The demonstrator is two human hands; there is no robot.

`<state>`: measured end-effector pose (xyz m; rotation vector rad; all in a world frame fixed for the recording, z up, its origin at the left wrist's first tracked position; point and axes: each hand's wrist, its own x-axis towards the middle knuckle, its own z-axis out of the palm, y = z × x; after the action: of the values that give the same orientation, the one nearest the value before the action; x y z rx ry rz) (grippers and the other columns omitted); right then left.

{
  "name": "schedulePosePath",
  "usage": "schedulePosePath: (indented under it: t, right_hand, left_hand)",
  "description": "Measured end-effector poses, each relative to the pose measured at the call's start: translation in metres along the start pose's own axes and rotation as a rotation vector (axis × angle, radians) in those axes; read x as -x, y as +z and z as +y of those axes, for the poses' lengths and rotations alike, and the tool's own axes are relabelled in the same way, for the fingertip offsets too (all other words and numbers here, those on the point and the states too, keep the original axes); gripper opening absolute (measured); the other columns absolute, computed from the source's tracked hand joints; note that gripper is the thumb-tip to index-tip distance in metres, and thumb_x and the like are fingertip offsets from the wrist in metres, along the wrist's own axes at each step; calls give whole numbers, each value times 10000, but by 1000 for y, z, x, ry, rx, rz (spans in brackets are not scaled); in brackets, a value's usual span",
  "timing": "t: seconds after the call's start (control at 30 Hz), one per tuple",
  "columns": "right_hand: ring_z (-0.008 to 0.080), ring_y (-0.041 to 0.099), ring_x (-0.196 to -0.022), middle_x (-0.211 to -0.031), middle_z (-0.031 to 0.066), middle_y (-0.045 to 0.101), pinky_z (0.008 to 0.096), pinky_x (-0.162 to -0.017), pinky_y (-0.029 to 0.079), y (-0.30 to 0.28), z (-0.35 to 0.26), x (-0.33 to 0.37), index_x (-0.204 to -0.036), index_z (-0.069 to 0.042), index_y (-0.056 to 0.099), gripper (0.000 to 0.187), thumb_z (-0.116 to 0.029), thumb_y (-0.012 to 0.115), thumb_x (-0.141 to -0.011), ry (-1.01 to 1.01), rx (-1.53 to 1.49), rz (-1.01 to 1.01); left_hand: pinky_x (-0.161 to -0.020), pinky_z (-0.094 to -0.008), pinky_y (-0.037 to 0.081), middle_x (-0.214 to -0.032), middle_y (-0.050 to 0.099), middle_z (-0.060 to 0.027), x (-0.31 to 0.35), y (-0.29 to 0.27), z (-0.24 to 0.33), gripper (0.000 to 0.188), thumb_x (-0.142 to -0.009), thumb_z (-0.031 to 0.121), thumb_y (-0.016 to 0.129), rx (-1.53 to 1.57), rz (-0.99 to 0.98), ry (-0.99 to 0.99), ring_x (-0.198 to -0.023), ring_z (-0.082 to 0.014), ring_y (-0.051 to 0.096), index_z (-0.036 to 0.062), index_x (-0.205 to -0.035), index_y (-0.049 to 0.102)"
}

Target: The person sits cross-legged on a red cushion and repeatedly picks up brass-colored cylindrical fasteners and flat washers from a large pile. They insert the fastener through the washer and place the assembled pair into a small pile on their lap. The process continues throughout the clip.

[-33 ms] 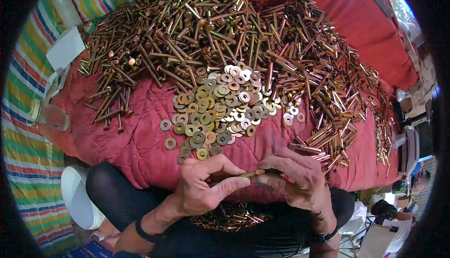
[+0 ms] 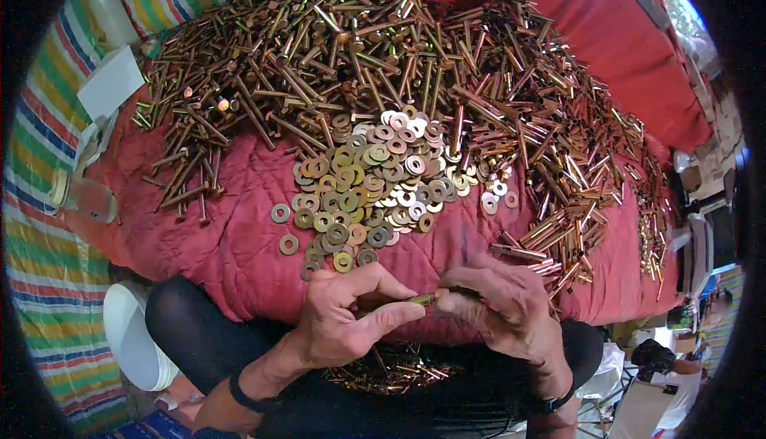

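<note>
L hand n R hand both pinching a small metal pc, opp ends; washers approx 11 o'clock of it, bolt heap 12ish.

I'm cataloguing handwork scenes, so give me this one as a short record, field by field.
Left hand: left hand pinches a small metal rod between thumb and fingers
Right hand: right hand has its fingertips at the rod's right end; exact grip unclear
Surface: red quilt
Middle: heap of washers, a few lying loose at its left
Far side: large pile of bolts
Right side: many tube-like metal pieces
Left edge: white bucket beside the knee
</note>
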<state>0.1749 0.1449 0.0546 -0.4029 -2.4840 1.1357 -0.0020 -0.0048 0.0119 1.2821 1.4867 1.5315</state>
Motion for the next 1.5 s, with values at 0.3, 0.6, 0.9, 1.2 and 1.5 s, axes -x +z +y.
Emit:
schedulePosePath:
  t: [0.3, 0.6, 0.9, 1.2, 1.5]
  right_hand:
    - [180, 581, -626, -685, 91, 583, 323, -573, 442, -11, 0, 3, -829, 13, 666, 248, -167, 751, -977, 279, -102, -6]
    - [183, 732, -857, -903, 101, 734, 333, -742, 554, -73, 75, -11, -1037, 13, 737, 191, -100, 788, -891, 288, 608, 448]
    - [343, 685, -1100, -1178, 175, 724, 444, -951, 514, -114, 136, -10, -1260, -23, 691, 499, -418, 692, -953, 394, 886, 562]
    - [384, 655, -1099, -1157, 184, 712, 475, -965, 507, -83, 161, -5, -1228, -51, 709, 346, -214, 733, -924, 150, 1055, 534]
    - [372, 637, -1163, -1228, 189, 705, 452, -1016, 497, -79, 146, -24, -1215, -3, 714, 273, -161, 641, -1006, 100, 1035, 425]
  left_hand:
    - [-664, -312, 542, -797, 750, -86, -11, -9, 15, 97, -909, 120, 794, -35, -431, -43, -700, -185, 716, 27, -929, 774]
    - [-816, -426, 572, -997, 758, -144, -31, -86, 0, 178, -854, 47, 686, -889, 516, 24, -889, -344, 735, 34, -1017, 754]
    - [-1029, -505, 477, -1311, 641, -200, -31, -151, -39, 421, -843, 112, 624, -1405, 873, -270, -1224, -399, 594, 59, -1257, 676]
    - [-1013, -514, 484, -1195, 662, -288, -17, -138, -58, 403, -803, 111, 623, -1410, 655, -239, -1133, -446, 627, -34, -1171, 701]
    - [-1036, -472, 493, -1277, 683, -240, 2, -158, -38, 479, -751, 0, 632, -1059, 467, -248, -1194, -439, 631, -50, -1224, 691]
